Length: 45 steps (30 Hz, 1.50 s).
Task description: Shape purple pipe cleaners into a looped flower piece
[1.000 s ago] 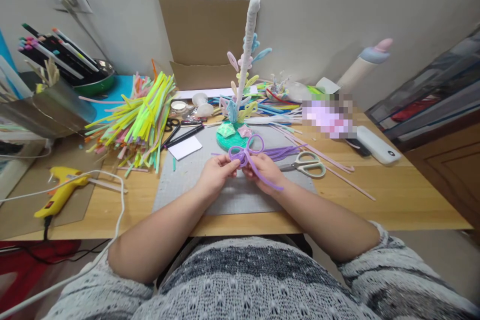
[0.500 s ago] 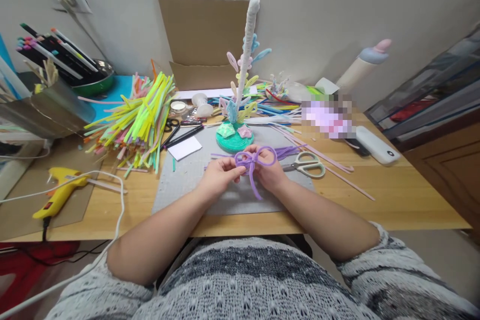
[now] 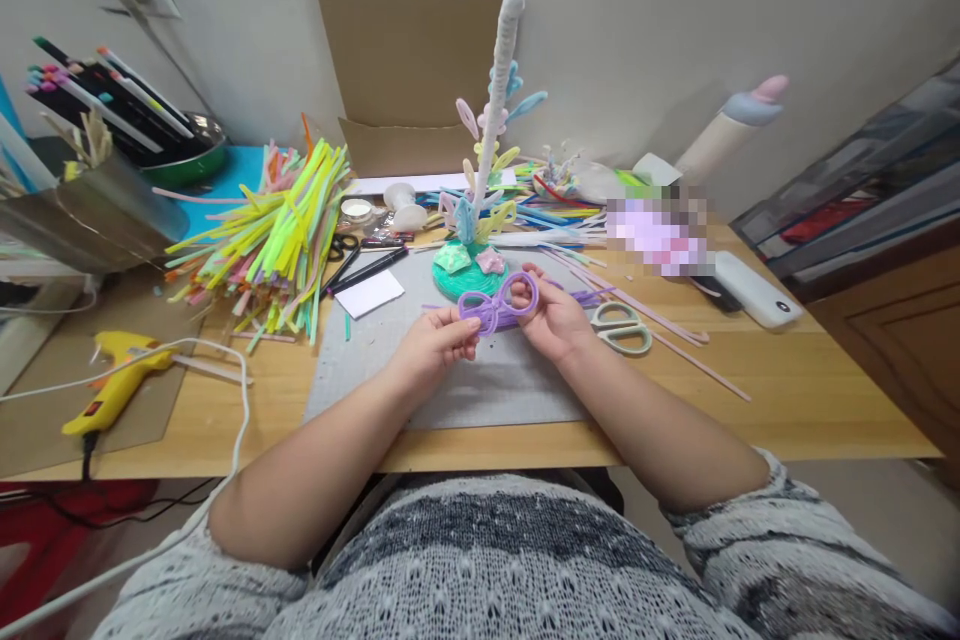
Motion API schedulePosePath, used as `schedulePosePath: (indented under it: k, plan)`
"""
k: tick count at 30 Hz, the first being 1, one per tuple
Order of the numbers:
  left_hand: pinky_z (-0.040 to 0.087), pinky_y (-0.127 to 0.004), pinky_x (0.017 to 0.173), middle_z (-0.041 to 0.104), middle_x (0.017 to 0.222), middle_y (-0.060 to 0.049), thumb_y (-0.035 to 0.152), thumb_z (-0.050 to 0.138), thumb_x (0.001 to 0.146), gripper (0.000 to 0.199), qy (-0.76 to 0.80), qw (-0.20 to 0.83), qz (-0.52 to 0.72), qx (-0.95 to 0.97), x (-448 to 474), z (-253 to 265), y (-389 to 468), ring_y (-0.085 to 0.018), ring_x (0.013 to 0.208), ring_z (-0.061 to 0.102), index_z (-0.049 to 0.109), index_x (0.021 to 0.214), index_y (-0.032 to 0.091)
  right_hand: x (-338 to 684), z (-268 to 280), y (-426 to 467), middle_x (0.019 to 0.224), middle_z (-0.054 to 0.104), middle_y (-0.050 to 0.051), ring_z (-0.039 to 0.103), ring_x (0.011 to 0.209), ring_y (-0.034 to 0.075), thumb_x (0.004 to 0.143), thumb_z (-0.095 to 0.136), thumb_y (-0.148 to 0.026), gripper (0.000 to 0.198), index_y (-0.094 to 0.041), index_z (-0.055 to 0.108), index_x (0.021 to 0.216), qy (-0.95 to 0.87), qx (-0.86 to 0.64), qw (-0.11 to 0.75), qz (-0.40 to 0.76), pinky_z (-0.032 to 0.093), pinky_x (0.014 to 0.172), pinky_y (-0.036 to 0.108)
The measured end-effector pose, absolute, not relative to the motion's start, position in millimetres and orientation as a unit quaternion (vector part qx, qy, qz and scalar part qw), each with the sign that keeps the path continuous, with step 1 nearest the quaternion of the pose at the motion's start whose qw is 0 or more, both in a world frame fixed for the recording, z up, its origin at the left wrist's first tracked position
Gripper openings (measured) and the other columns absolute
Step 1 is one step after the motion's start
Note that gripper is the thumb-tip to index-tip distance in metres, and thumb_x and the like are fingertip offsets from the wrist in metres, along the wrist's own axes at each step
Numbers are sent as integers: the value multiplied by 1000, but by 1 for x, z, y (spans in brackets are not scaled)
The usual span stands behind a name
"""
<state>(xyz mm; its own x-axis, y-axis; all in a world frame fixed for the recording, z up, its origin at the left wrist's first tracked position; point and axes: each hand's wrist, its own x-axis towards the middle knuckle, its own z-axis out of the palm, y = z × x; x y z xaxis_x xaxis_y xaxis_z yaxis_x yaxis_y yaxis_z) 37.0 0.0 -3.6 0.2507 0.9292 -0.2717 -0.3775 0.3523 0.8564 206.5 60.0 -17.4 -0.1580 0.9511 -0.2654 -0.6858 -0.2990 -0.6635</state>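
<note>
- Workpiece: a purple bow [image 3: 496, 306], formed from bent fuzzy stems. Location: held between both hands, in front of the green base [image 3: 466, 286] and over the grey mat [image 3: 487, 395].
- Left hand [image 3: 431, 348]: thumb and fingertips pressed together, pinching the bow at its left loop.
- Right hand [image 3: 559, 320]: fingers partly curled at the outer side of the right loop, palm partly open. Contact appears present; whether the fingers pinch the stem cannot be told.
- Change, position: compared with half a second earlier, the right hand sits farther to the right, away from the knot, and the bow lies nearer to the green base.
- Change, tails: the stem ends that hung below the knot in the preceding view no longer hang free there. Their present position is unclear.
- Meaning: the loops are apparently being adjusted or turned, with the left hand as the fixed grip and the right hand as the adjusting one. The knot appears intact.
- Surroundings: loose purple stems [image 3: 592, 299] lie behind the hands. Scissors [image 3: 622, 328] rest just beside the right hand, blades hidden from view. The white post [image 3: 500, 70] stands slightly tilted on the green base. The glue gun [image 3: 120, 382] lies well apart at the left of the tabletop [image 3: 757, 370].
</note>
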Motion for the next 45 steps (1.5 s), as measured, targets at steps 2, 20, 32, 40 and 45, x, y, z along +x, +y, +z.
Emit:
schedulePosePath:
  k: [2,20,32,40,45]
  plan:
    - [42,-20,53,57,56,2,30,76,60,26,407,712,469,326,37,-4,1,-6,50,51,57,65,12,204,-17,55,69,64,-3,60,60,5,73,63,-12,11,-17,59,82,-240,-323,581,708,49,54,13]
    - [43,-23,55,61,67,1,29,73,65,25,418,597,546,413,34,-5,1,-8,55,52,63,83,15,202,-1,28,80,54,1,48,64,12,66,63,-61,51,-22,58,100,-446,-293,511,674,35,50,23]
    - [45,-27,75,66,84,-3,33,70,69,25,439,547,514,493,36,-7,-1,-15,80,59,65,86,16,191,-8,17,57,49,-4,41,54,9,72,67,-34,19,-16,61,72,-547,-384,455,589,30,53,24]
    - [44,-26,72,67,77,-3,37,69,69,25,484,503,485,527,32,-13,1,-15,74,58,69,81,15,189,-6,15,61,52,-3,45,58,11,70,67,-34,18,-17,61,75,-573,-419,449,543,35,56,25]
    - [44,-26,71,68,77,-3,37,70,68,26,476,544,468,508,31,-11,2,-15,72,59,70,80,15,191,-6,16,63,53,-1,46,60,11,73,65,-34,18,-16,61,76,-608,-413,423,530,36,58,26]
